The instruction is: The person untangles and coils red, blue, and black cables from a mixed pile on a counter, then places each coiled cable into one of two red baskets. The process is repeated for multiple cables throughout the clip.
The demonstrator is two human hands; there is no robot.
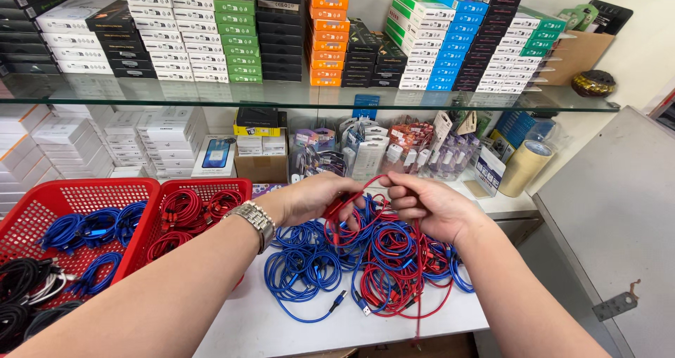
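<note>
My left hand (320,197), with a metal watch on its wrist, and my right hand (425,205) both grip one red cable (358,202) above a white counter. The cable loops between the hands and a strand hangs down from my right hand past the counter's front edge. Beneath the hands lies a tangled heap of blue cables (302,263) and red cables (397,270), coiled loosely.
Two red plastic baskets stand to the left: one (200,187) holds coiled red cables, the other (42,203) holds blue, black and white ones. A glass shelf (295,98) above carries stacked boxes. A tape roll (524,167) and packaged goods sit behind.
</note>
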